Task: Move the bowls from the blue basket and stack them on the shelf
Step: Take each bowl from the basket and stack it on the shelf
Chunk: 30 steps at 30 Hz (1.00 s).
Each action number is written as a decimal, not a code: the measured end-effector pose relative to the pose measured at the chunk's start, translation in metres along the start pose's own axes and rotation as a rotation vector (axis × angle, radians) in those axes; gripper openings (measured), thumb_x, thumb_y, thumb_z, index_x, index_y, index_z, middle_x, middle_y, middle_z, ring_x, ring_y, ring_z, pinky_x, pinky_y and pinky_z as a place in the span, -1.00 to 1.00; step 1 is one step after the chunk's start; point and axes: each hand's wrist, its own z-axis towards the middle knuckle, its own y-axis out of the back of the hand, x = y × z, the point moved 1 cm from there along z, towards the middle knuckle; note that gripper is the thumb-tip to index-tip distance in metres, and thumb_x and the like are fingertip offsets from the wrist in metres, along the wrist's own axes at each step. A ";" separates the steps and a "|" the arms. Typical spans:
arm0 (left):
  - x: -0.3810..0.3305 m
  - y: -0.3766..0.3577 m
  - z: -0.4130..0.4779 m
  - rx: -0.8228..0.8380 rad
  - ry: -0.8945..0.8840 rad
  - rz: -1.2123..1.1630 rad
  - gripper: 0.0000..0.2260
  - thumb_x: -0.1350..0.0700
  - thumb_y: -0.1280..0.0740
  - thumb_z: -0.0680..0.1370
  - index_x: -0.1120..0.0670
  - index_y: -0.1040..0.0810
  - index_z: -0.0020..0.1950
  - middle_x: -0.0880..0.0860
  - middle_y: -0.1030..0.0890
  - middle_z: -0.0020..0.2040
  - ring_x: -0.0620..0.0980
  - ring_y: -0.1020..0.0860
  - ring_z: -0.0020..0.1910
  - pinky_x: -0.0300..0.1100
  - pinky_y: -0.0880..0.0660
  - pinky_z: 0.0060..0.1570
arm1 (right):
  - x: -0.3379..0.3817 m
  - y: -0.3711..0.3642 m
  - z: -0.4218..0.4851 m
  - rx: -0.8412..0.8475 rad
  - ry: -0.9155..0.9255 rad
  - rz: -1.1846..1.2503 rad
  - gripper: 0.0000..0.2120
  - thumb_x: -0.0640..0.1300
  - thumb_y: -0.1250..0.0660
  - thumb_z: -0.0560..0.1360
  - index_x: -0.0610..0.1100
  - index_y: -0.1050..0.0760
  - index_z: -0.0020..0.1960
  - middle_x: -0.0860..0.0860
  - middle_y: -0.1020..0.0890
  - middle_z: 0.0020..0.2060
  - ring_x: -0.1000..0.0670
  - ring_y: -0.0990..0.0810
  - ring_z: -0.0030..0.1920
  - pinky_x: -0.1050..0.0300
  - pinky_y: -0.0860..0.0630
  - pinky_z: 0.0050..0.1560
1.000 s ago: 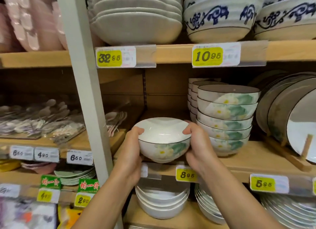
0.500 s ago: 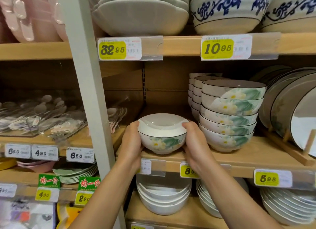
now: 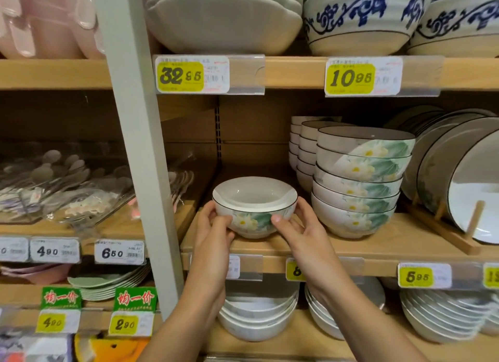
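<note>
The person holds a flowered bowl [image 3: 253,207] with both hands at the front of the middle wooden shelf [image 3: 378,244]. The bowl is upright, and its foot is at the shelf board, touching it or very nearly; the view does not settle which. The left hand [image 3: 213,233] wraps the bowl's left side, with the thumb on the near face. The right hand [image 3: 299,233] wraps the right side, its thumb pressed on the green leaf of the pattern. So the grip of each hand is clamped on the bowl. A paler ring shows inside the bowl, and it cannot be told whether that is a second bowl nested in it.

Just to the right, close but apart, stands a stack of matching bowls [image 3: 356,191], with further stacks behind it. Right of those, dark-rimmed plates [image 3: 459,172] lean on edge in a wooden rack [image 3: 445,232]. A pale upright post [image 3: 140,145] rises left of the bowl, and beyond it lie packets of spoons [image 3: 67,189].

On the shelf above sit stacked white dishes [image 3: 224,18] and blue-patterned bowls [image 3: 359,18], over yellow price tags [image 3: 181,76]. Below the hands, plain white bowls [image 3: 259,321] sit nested on the lower shelf.
</note>
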 end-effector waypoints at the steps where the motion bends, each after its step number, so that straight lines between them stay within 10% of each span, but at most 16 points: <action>1: 0.000 0.000 0.000 0.000 0.002 0.003 -0.70 0.17 -0.19 0.60 -0.23 -0.46 0.16 -0.10 -0.55 0.23 -0.34 -0.57 0.04 -0.32 -0.49 0.01 | 0.000 -0.001 0.000 -0.008 -0.002 0.003 -0.33 -0.13 -0.39 0.52 0.01 -0.17 0.54 0.30 -0.51 0.19 0.43 -0.49 0.12 0.56 -0.45 -0.06; 18: -0.004 0.009 0.007 0.078 0.062 -0.023 -0.51 0.14 -0.14 0.64 -0.09 -0.16 0.56 -0.07 -0.33 0.50 -0.17 -0.41 0.34 -0.17 -0.42 0.30 | -0.005 -0.013 -0.019 -0.065 -0.014 -0.052 -0.45 -0.22 -0.15 0.63 0.16 -0.14 0.54 0.62 -0.48 -0.06 0.40 -0.46 0.19 0.26 -0.40 0.29; 26: 0.000 0.038 -0.026 0.165 0.051 0.081 -0.60 0.05 -0.19 0.62 -0.26 -0.34 0.43 -0.37 -0.43 0.25 -0.54 -0.47 0.04 -0.26 -0.39 0.22 | -0.008 -0.007 -0.051 -0.260 0.039 -0.025 -0.68 -0.25 -0.21 0.59 0.10 -0.56 0.17 0.18 -0.66 0.06 0.18 -0.59 0.19 0.14 -0.49 0.25; 30: 0.004 0.063 -0.048 0.187 0.149 0.059 -0.69 0.20 -0.18 0.62 -0.15 -0.64 0.04 -0.12 -0.65 0.13 -0.24 -0.60 0.13 -0.19 -0.48 0.21 | -0.017 -0.018 -0.079 -0.301 0.053 0.103 -0.70 -0.38 -0.19 0.56 -0.11 -0.64 -0.05 -0.04 -0.72 -0.06 0.00 -0.69 0.02 0.26 -0.60 0.01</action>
